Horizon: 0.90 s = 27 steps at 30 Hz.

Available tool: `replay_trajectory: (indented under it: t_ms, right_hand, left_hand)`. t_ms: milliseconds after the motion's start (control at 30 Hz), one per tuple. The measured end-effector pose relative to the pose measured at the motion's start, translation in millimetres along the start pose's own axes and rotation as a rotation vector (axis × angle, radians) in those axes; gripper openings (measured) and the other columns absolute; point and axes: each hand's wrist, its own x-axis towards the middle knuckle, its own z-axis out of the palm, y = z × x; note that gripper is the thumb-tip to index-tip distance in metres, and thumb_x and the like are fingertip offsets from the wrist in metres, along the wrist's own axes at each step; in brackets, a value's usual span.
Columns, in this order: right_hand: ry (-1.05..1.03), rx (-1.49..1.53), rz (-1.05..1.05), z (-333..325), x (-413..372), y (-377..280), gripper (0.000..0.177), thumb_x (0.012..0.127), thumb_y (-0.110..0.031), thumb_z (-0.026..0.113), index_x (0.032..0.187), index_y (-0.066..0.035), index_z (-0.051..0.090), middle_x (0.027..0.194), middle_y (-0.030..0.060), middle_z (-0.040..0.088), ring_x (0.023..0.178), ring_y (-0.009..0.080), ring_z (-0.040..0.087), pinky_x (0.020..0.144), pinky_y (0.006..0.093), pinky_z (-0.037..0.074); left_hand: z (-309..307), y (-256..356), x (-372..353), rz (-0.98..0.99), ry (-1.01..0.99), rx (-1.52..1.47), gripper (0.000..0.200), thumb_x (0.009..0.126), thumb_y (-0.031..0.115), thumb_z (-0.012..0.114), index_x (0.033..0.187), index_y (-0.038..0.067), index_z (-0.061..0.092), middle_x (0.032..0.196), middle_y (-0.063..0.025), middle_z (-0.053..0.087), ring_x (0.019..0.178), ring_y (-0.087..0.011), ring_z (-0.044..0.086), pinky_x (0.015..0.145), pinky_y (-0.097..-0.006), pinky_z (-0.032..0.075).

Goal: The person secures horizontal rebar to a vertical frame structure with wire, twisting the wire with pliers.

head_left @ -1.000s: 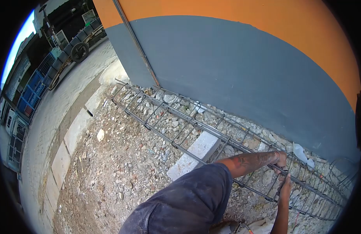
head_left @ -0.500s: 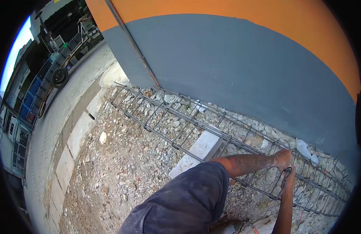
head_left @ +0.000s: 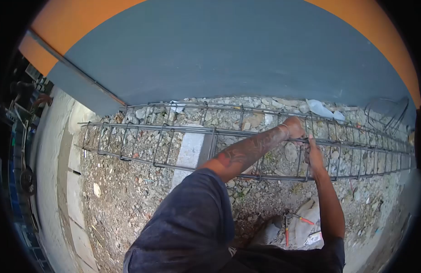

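Note:
A long steel rebar cage (head_left: 174, 129) lies across the rubble, made of lengthwise bars with square stirrups. My left hand (head_left: 293, 127) is closed at the middle bars of the cage, its palm turned away; whatever lies inside its fingers is hidden. Just right of it and slightly lower, my right hand (head_left: 314, 155) is closed with its fingertips against the same bars by a stirrup. The two hands nearly touch. Too little shows between the right fingers to name what they pinch. A pale concrete block (head_left: 190, 150) sits under the cage, left of my forearm.
A grey and orange wall (head_left: 228, 54) rises behind the cage. Red-handled pliers (head_left: 305, 220) lie near a pale sack (head_left: 306, 232) by my body. White plastic (head_left: 318, 108) lies along the wall base. A paved path (head_left: 60, 150) and a cart wheel (head_left: 27, 181) are at left.
The view has turned right, so the cage now runs nearly level and the hands appear higher and further left. Both hands remain at the middle bars. The pliers have come into fuller view.

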Motion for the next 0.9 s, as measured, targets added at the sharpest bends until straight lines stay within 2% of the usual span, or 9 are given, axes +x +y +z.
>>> replay_trajectory:
  t_ms: [67, 167, 267, 500, 567, 667, 800, 867, 900]
  right_hand:
    - [0.034, 0.030, -0.052, 3, 3, 9, 0.048, 0.082, -0.060, 0.051, 0.071, -0.014, 0.045, 0.054, -0.0087, 0.029, 0.042, 0.0050, 0.026, 0.041, 0.0227, 0.021]
    - [0.072, -0.054, -0.018, 4, 9, 11, 0.060, 0.084, -0.062, 0.045, 0.077, -0.003, 0.055, 0.066, 0.0013, 0.046, 0.063, 0.0118, 0.040, 0.058, 0.0269, 0.034]
    - [0.066, 0.015, -0.046, 7, 8, 11, 0.050, 0.083, -0.061, 0.049, 0.073, -0.013, 0.045, 0.056, -0.0076, 0.031, 0.046, 0.0048, 0.029, 0.043, 0.0216, 0.023]
    - [0.061, -0.001, -0.066, 5, 10, 14, 0.050, 0.082, -0.062, 0.049, 0.073, -0.013, 0.045, 0.056, -0.0067, 0.034, 0.047, 0.0052, 0.030, 0.043, 0.0220, 0.023]
    - [0.073, -0.049, -0.034, 5, 7, 10, 0.063, 0.085, -0.060, 0.044, 0.082, 0.002, 0.056, 0.078, 0.0073, 0.052, 0.077, 0.0168, 0.044, 0.074, 0.0300, 0.037]
    - [0.106, -0.064, -0.030, 8, 3, 5, 0.066, 0.085, -0.060, 0.044, 0.085, 0.004, 0.059, 0.081, 0.0097, 0.055, 0.082, 0.0182, 0.047, 0.079, 0.0306, 0.037]
    - [0.106, -0.131, 0.013, 4, -2, -2, 0.067, 0.085, -0.059, 0.045, 0.089, 0.005, 0.061, 0.082, 0.0115, 0.057, 0.085, 0.0191, 0.051, 0.081, 0.0318, 0.039]
    - [0.202, -0.272, -0.176, 2, -1, 5, 0.063, 0.084, -0.060, 0.047, 0.083, 0.002, 0.060, 0.066, 0.0007, 0.050, 0.059, 0.0133, 0.043, 0.055, 0.0292, 0.036]
    - [0.200, -0.278, -0.175, 0, 0, 6, 0.063, 0.084, -0.060, 0.047, 0.083, 0.002, 0.060, 0.066, 0.0007, 0.050, 0.059, 0.0133, 0.043, 0.055, 0.0292, 0.036]
  left_hand:
    - [-9, 12, -11, -0.174, -0.044, 0.035, 0.033, 0.083, 0.023, 0.060, 0.081, -0.010, 0.063, 0.076, -0.0166, 0.066, 0.059, -0.0185, 0.066, 0.048, -0.0246, 0.054]
    - [-12, 24, -25, -0.314, -0.155, 0.111, 0.040, 0.085, 0.032, 0.058, 0.088, -0.007, 0.063, 0.083, -0.0128, 0.067, 0.066, -0.0157, 0.066, 0.051, -0.0230, 0.054]
    - [-13, 16, -17, -0.275, -0.227, 0.046, 0.039, 0.086, 0.034, 0.058, 0.090, -0.004, 0.064, 0.084, -0.0106, 0.067, 0.069, -0.0144, 0.067, 0.055, -0.0223, 0.054]
    - [-7, 23, -19, -0.322, -0.170, 0.140, 0.032, 0.088, 0.027, 0.055, 0.091, -0.003, 0.064, 0.085, -0.0092, 0.067, 0.069, -0.0127, 0.067, 0.052, -0.0223, 0.054]
    - [-6, 20, -16, -0.289, -0.164, 0.082, 0.028, 0.088, 0.024, 0.055, 0.090, -0.003, 0.064, 0.085, -0.0099, 0.068, 0.069, -0.0130, 0.067, 0.051, -0.0217, 0.053]
    - [-3, 18, -15, -0.258, -0.112, 0.064, 0.028, 0.087, 0.022, 0.056, 0.089, -0.005, 0.064, 0.083, -0.0096, 0.068, 0.067, -0.0141, 0.067, 0.051, -0.0228, 0.054]
    - [7, 4, 0, -0.166, -0.025, 0.207, 0.027, 0.086, 0.019, 0.058, 0.083, -0.007, 0.065, 0.077, -0.0098, 0.068, 0.063, -0.0144, 0.067, 0.050, -0.0239, 0.053]
    - [8, 0, 2, -0.058, 0.029, 0.373, 0.031, 0.081, 0.032, 0.061, 0.067, 0.006, 0.069, 0.059, -0.0034, 0.066, 0.068, -0.0103, 0.065, 0.066, -0.0269, 0.052]
    - [7, -1, 4, -0.057, 0.030, 0.367, 0.031, 0.081, 0.032, 0.061, 0.067, 0.006, 0.069, 0.059, -0.0034, 0.066, 0.068, -0.0103, 0.065, 0.066, -0.0269, 0.052]
